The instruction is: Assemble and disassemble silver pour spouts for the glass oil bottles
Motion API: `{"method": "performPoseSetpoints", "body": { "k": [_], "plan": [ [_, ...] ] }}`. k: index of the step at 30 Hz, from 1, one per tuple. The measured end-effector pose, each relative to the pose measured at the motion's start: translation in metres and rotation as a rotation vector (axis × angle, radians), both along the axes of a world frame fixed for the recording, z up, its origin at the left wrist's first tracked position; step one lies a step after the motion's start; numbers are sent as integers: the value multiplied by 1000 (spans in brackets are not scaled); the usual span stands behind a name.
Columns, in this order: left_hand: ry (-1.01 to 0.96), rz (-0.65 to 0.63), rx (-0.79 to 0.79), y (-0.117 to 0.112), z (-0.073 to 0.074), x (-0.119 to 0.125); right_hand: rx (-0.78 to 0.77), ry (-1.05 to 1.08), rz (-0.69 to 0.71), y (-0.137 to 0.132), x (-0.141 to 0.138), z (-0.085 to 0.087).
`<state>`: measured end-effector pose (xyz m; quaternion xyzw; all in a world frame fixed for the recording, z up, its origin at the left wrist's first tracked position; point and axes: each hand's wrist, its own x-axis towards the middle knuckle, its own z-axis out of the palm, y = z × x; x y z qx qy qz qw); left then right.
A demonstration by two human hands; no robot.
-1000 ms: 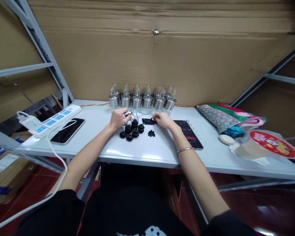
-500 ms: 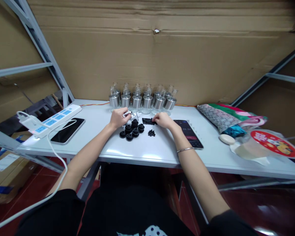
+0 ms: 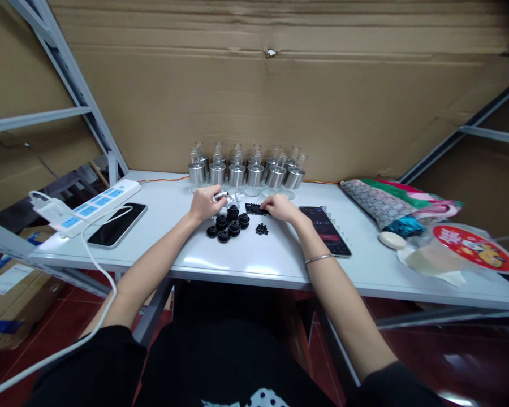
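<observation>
My left hand (image 3: pixel 205 203) is closed around a small silvery tube-like piece (image 3: pixel 220 196) with a dark end. More shiny pale pieces (image 3: pixel 234 200) lie just beyond its fingers. Black round stepped caps (image 3: pixel 228 224) stand grouped in front of that hand. My right hand (image 3: pixel 280 207) has its fingertips pinched at the right end of a dark block of small black rings (image 3: pixel 254 208); whatever lies between them is too small to make out. A loose cluster of small black rings (image 3: pixel 262 229) sits nearer the table edge.
Several glass bottles with metal sleeves (image 3: pixel 236 175) line the back by the cardboard. A phone showing a timer (image 3: pixel 324 229) lies right of my right hand. Another phone (image 3: pixel 117 226) and a power strip (image 3: pixel 97 206) are left. A pouch (image 3: pixel 377 206) and plastic cup (image 3: pixel 441 257) sit right.
My right fingertips have shifted slightly left along the dark block of rings. The left hand keeps its place and its hold on the silvery piece.
</observation>
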<state>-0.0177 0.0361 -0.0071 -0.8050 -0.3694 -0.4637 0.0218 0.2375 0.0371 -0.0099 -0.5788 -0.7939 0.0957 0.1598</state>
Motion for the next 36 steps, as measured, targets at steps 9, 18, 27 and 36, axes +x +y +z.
{"method": "performPoseSetpoints", "body": {
  "k": [9,18,27,36],
  "plan": [
    [-1,-2,3,-1,0,1,26,15,-85,2,10,5],
    [30,15,-14,-1,1,1,-9,-7,-67,2,8,1],
    [33,9,-12,-1,1,1,-9,-21,-59,1,9,1],
    [19,-9,3,-1,1,1,-11,-61,-63,1,12,0]
  ]
}}
